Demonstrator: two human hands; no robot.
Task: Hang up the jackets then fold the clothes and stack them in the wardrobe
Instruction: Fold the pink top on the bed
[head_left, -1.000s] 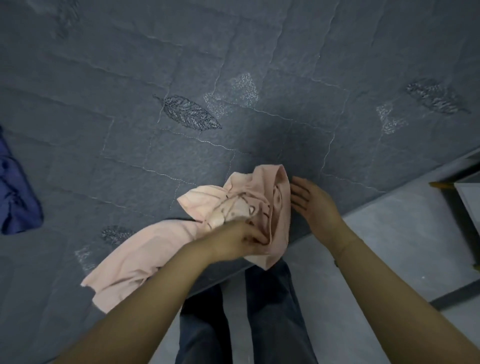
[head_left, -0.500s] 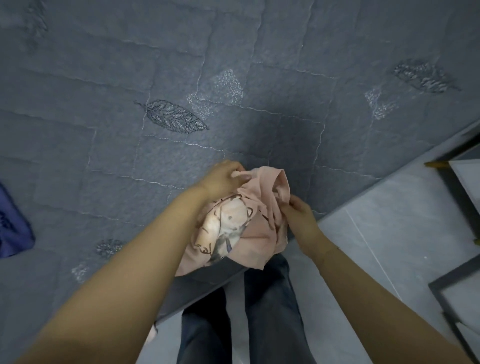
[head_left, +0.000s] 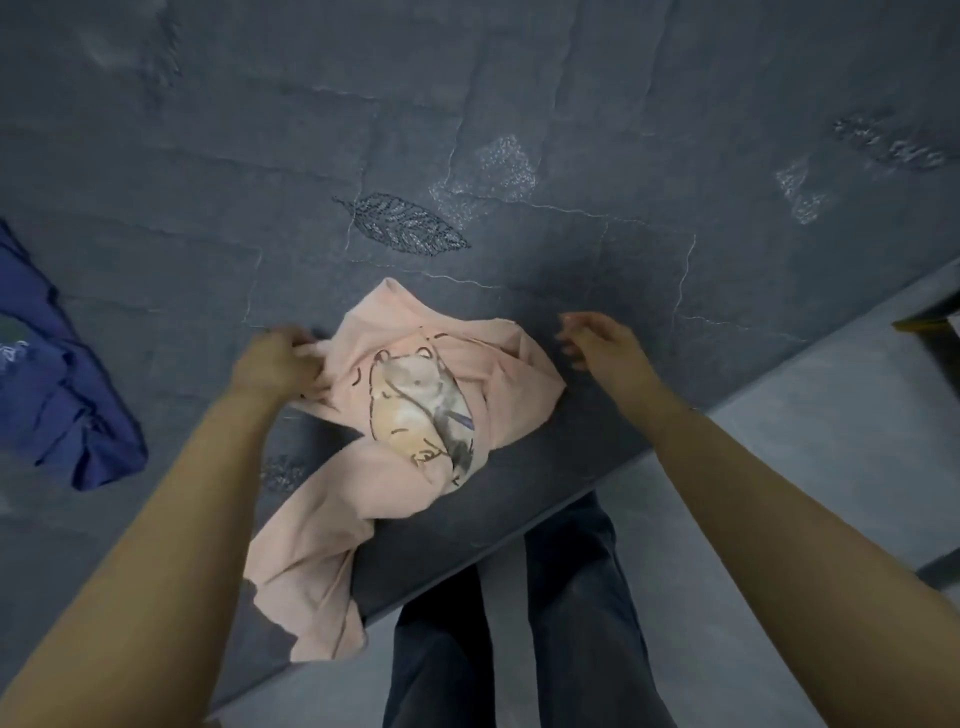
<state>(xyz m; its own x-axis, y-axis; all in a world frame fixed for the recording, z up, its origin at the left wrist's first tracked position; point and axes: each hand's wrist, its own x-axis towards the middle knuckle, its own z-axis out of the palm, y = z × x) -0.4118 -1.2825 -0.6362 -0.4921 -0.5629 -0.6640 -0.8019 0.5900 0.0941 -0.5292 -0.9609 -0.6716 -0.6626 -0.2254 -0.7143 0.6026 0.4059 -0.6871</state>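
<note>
Since a moment ago, the right hand (head_left: 597, 340) has let go and hovers spread beside the pink shirt (head_left: 410, 410), now crumpled on the bed (head_left: 519, 104) edge. The left hand (head_left: 278, 358) pinches its left side; spreading it flat, print down, before folding seems best.

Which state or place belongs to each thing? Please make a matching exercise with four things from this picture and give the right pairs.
Things:
1. pink T-shirt
2. blue garment
3. left hand
4. right hand

States or places:
A. open, touching no cloth
B. crumpled at the bed's near edge, partly hanging over it
C. gripping pink fabric
D. lying far left on the bedcover

Pairs: 1-B, 2-D, 3-C, 4-A
</note>
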